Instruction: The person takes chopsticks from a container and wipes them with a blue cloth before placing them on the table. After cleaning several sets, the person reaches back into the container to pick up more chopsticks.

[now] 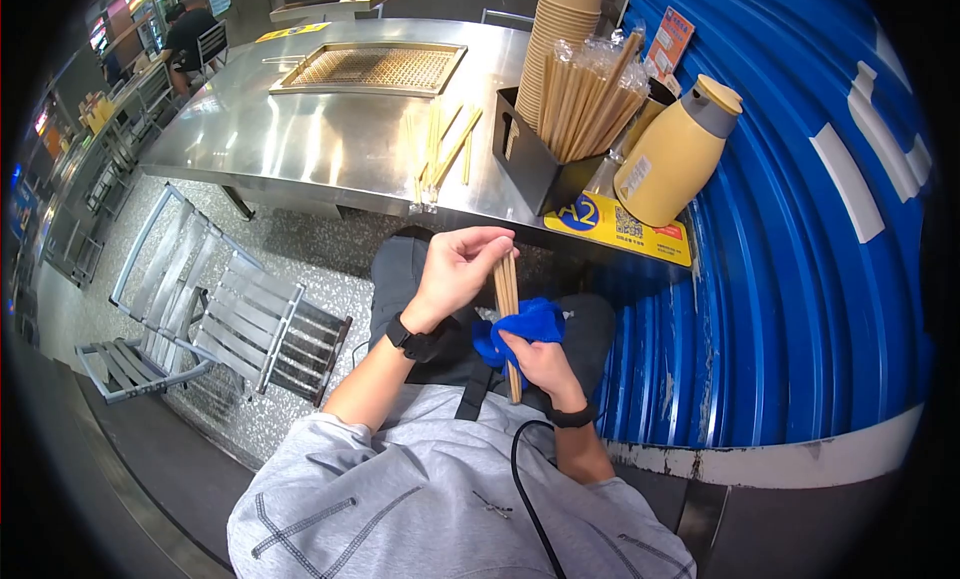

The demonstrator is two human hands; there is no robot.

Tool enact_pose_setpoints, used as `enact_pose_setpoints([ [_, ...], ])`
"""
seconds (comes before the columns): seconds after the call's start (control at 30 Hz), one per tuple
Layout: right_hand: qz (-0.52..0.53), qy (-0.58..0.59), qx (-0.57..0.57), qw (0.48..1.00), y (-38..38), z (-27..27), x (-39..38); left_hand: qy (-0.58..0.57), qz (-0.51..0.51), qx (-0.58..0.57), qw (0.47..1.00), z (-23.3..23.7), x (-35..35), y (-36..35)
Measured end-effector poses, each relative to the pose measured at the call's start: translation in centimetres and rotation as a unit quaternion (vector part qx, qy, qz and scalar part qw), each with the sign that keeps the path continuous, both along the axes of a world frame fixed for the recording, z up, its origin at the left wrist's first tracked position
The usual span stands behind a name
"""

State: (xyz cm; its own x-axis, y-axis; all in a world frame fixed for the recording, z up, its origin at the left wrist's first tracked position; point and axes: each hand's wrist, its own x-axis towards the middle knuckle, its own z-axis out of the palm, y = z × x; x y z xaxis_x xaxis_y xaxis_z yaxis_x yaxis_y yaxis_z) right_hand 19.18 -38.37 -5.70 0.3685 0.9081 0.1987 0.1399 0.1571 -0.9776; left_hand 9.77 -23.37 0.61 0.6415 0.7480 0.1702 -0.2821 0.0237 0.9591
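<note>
fingers of the left hand (448,271) pinch the far ends of a chopstick bundle (506,279), seemingly to steady it; those of the right hand (545,367) close a blue cloth (540,320) around it lower down, likely for a snug wrap; the bundle, slim, straight and light brown, points to twelve o'clock between both hands; at eleven o'clock from it, loose chopsticks (455,150) lie on the steel worktop (310,129); towards one, a black holder (525,169) keeps wrapped chopsticks (585,109) gathered upright

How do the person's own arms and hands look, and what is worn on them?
The left hand and right hand wear no gloves. A black watch sits on the left wrist, a black band on the right. The grey top has short sleeves and dark stitching; a thin black cable crosses it.
</note>
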Motion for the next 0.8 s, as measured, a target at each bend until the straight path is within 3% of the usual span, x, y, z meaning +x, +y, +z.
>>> enact_pose_setpoints([
  [0.1, 0.031, -0.075, 0.042, 0.996, -0.8, -1.6, 0.6, 0.009, 0.022, -0.001, 1.0, 0.5, -0.4, 0.5],
  [0.23, 0.066, 0.068, -0.134, 0.987, -3.1, -0.9, 0.6, -0.011, 0.034, 0.02, 0.999, 0.5, -0.6, 1.7],
  [0.33, 0.075, 0.066, -0.06, 0.993, -3.3, -3.0, 1.1, -0.002, 0.034, 0.014, 0.999, 0.6, -0.5, 1.5],
  [0.43, 0.069, 0.06, -0.085, 0.992, -3.0, -3.0, 1.1, -0.015, 0.034, 0.032, 0.999, 0.1, -0.1, 1.6],
  [0.67, 0.031, 0.141, -0.054, 0.988, 0.6, 1.2, 1.2, 0.025, -0.082, 0.022, 0.996, -1.4, 0.9, -1.3],
  [0.73, -0.016, 0.081, 0.041, 0.996, 1.8, 2.2, 1.6, 0.03, -0.075, 0.064, 0.995, -1.6, 1.1, -1.8],
  [0.8, -0.016, 0.061, 0.06, 0.996, 2.2, 2.2, 1.7, 0.012, -0.076, 0.061, 0.995, -1.2, 1.2, -1.5],
])
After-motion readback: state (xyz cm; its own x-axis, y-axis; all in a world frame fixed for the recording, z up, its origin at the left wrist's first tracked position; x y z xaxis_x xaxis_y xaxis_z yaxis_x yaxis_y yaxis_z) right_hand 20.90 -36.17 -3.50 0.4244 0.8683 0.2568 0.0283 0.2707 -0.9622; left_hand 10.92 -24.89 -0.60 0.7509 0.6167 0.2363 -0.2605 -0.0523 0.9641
